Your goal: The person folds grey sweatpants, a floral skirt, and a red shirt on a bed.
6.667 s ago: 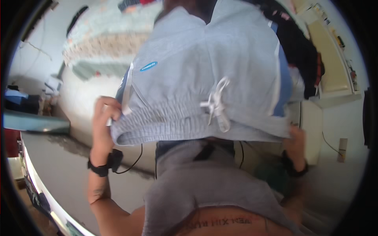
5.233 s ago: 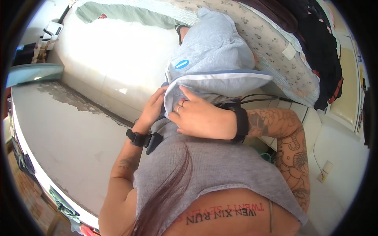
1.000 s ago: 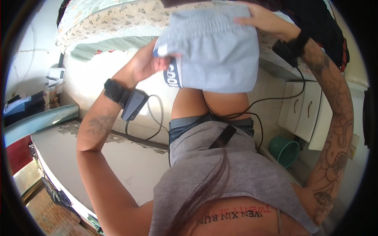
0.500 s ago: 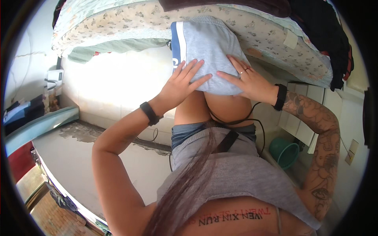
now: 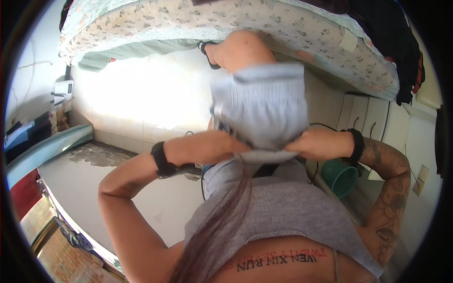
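A pair of light grey cloth shorts (image 5: 264, 111) with a gathered elastic band hangs over my lap, slightly blurred by motion. My left hand (image 5: 222, 145) is closed on its near edge at the left. At the right of that same edge, my right hand (image 5: 312, 144) pinches the cloth too. The far part of the garment lies over my thighs, and a bare knee (image 5: 245, 45) shows beyond it. Fingertips of both hands are partly hidden by the fabric.
A bed with a floral mattress (image 5: 188, 19) stands ahead, with dark clothing (image 5: 382, 42) hanging at its right end. A green bucket (image 5: 339, 179) sits at the right beside a white cabinet (image 5: 368, 113). To the left is a pale tabletop (image 5: 85, 188).
Both hands went from lying flat on the spread shorts to gripping their near edge. The shorts have been lifted and drawn toward me, uncovering my knee.
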{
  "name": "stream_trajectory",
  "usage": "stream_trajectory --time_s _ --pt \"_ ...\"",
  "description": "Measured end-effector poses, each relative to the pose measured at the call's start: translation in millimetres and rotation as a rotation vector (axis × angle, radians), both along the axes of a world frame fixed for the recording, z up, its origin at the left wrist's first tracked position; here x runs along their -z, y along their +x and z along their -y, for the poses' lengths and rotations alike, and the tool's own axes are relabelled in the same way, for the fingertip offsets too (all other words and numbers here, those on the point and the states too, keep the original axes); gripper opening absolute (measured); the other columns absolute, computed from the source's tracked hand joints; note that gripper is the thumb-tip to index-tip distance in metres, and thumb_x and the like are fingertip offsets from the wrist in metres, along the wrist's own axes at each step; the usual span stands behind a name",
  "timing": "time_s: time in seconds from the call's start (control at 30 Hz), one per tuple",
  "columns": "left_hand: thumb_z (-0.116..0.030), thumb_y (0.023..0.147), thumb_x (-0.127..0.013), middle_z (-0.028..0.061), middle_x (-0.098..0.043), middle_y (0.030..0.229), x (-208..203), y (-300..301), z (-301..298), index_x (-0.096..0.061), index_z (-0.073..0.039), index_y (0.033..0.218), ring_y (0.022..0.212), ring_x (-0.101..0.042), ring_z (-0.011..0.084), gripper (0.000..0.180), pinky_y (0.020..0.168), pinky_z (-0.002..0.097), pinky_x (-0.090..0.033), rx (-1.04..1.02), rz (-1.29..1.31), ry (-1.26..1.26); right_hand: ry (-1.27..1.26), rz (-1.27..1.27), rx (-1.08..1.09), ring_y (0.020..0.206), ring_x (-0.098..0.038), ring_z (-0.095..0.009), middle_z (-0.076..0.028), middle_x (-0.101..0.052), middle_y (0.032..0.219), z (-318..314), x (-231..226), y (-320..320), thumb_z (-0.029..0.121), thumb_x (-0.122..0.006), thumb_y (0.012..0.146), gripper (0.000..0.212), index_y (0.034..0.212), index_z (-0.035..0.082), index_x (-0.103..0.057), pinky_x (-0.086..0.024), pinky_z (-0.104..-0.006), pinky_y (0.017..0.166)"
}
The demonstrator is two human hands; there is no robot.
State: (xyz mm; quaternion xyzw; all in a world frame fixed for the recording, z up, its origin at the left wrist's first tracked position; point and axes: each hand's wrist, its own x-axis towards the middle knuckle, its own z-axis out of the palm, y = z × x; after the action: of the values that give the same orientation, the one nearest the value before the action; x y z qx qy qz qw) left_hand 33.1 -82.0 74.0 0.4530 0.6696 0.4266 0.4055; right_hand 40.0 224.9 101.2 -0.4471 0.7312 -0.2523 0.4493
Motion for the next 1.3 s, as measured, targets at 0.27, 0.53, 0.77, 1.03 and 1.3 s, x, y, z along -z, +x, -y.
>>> stream_trajectory --time_s 0.27,0.53,0.77,1.03,1.3 --pt "-0.001 0.084 -0.054 0.0164 -0.064 0.093 -9.5 -32.6 1.3 -0.056 -0.003 0.114 0.081 -0.065 0.0251 0.031 0.074 0.0332 -0.05 -0.051 -0.012 -0.086 -0.028 0.14 0.142 0.081 -0.061 -0.036 -0.023 -0.062 0.091 -4.6 1.4 -37.2 0.013 -0.056 0.085 0.02 0.102 0.002 -0.058 -0.048 -0.0387 0.073" --pt "-0.004 0.09 -0.05 0.0106 -0.063 0.084 32.9 -80.2 9.0 -0.057 -0.004 0.106 0.075 -0.061 0.0172 0.017 0.069 0.029 -0.048 -0.519 -0.158 -0.176 -0.017 -0.745 0.383 0.089 -0.059 -0.027 -0.008 -0.062 0.084 6.2 32.0 -103.7 0.031 -0.052 0.09 0.023 0.095 0.009 -0.06 -0.046 -0.0382 0.075" --pt "-0.009 0.093 -0.048 0.0159 -0.06 0.099 93.9 -64.6 -3.7 -0.054 -0.005 0.108 0.089 -0.06 0.0317 0.017 0.078 0.0349 -0.048 -0.7 -0.462 -0.17 -0.183 -0.649 0.476 0.087 -0.054 -0.026 -0.008 -0.048 0.104 3.5 85.2 -111.9 0.03 -0.057 0.089 0.023 0.094 0.008 -0.058 -0.045 -0.0368 0.075" --pt "-0.038 0.091 -0.056 0.0205 -0.058 0.114 78.5 -70.1 19.9 -0.044 0.0 0.128 0.113 -0.053 0.0264 0.054 0.097 0.0346 -0.038 -0.472 0.148 -0.103 -0.142 -0.19 0.525 0.089 -0.055 -0.025 -0.012 -0.055 0.098 -6.8 63.9 -112.2 0.021 -0.066 0.084 0.022 0.094 0.004 -0.058 -0.044 -0.0339 0.08" --pt "-0.037 0.074 -0.074 0.0176 -0.065 0.091 34.0 -54.7 -14.3 -0.054 -0.006 0.119 0.085 -0.064 0.0309 0.058 0.076 0.0366 -0.049 -0.143 -0.047 -0.39 -0.183 0.049 0.26 0.098 -0.06 -0.03 -0.02 -0.062 0.107 -18.5 59.5 -58.1 0.04 -0.072 0.077 0.06 0.116 -0.001 -0.055 -0.047 -0.0366 0.083"
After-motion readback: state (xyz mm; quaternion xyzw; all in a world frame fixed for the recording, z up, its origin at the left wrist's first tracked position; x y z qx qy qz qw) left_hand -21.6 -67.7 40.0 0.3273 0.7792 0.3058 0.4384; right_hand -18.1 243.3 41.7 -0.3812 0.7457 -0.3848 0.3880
